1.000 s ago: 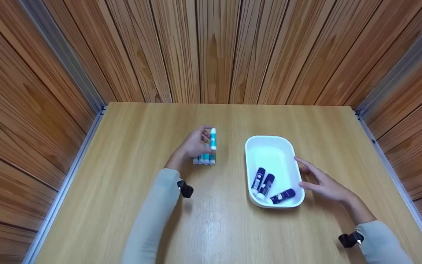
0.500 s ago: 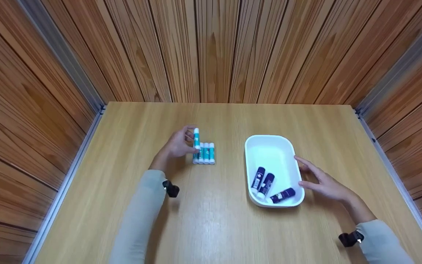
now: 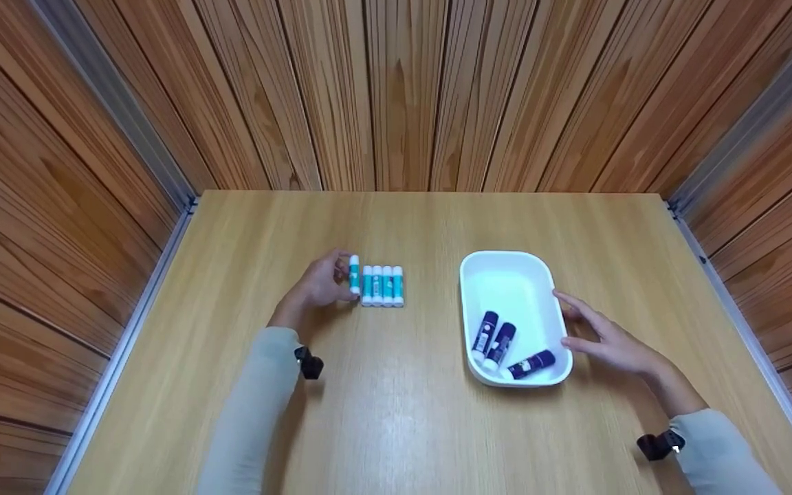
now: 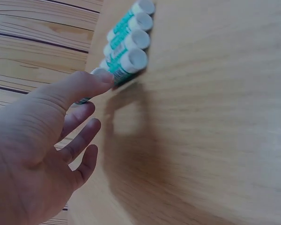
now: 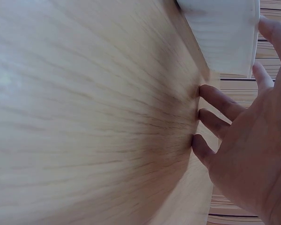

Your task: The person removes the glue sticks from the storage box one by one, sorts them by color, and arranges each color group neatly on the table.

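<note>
In the head view my left hand (image 3: pixel 320 282) pinches a teal glue stick (image 3: pixel 354 276) with white ends between thumb and fingers. It lies just left of a row of several matching glue sticks (image 3: pixel 382 286), set side by side on the table. The left wrist view shows the thumb over the white end of the held stick (image 4: pixel 102 74), most of which is hidden. My right hand (image 3: pixel 609 344) rests at the right side of a white plastic tub (image 3: pixel 514 282), thumb and index finger at its rim. In the right wrist view the other fingertips (image 5: pixel 203 91) touch the tabletop.
Three dark purple glue sticks (image 3: pixel 498 346) with white ends lie in the near part of the tub. Wood-panelled walls (image 3: pixel 399 103) stand behind and at both sides of the table (image 3: pixel 396 412), with grey metal edging (image 3: pixel 131 320) along the sides.
My left hand has moved left and then down toward the table with the teal glue stick, from over the row to its left end. The right hand and tub stay put.
</note>
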Tool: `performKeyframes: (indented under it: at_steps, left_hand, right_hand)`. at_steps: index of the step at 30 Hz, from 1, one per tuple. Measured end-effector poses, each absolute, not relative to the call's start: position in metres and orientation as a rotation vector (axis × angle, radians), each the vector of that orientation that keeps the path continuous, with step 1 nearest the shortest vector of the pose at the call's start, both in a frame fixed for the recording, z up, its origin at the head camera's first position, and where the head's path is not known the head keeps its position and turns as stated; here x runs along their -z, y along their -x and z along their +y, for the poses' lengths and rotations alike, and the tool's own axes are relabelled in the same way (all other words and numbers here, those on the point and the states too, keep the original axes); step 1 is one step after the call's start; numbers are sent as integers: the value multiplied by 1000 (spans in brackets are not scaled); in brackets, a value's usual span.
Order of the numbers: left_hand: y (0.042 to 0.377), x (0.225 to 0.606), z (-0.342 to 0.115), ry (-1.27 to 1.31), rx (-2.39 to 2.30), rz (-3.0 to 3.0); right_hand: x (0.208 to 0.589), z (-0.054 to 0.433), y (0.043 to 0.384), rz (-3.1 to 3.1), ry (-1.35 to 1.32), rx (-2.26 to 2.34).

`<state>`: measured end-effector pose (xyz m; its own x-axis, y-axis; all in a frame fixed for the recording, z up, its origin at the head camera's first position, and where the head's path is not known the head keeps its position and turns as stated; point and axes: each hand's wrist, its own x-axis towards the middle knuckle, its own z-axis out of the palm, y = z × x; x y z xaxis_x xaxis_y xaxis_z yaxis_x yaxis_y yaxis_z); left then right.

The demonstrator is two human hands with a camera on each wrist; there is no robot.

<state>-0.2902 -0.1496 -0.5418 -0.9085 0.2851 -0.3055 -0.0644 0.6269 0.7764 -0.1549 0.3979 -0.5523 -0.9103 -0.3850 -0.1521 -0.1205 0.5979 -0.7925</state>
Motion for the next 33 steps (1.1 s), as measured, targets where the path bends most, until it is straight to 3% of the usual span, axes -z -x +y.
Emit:
performKeyframes:
  at_steps: [33]
  left_hand:
    - [281, 554, -146, -207, -1034, 2511]
  right_hand:
    - [550, 397, 154, 2535, 393, 1200]
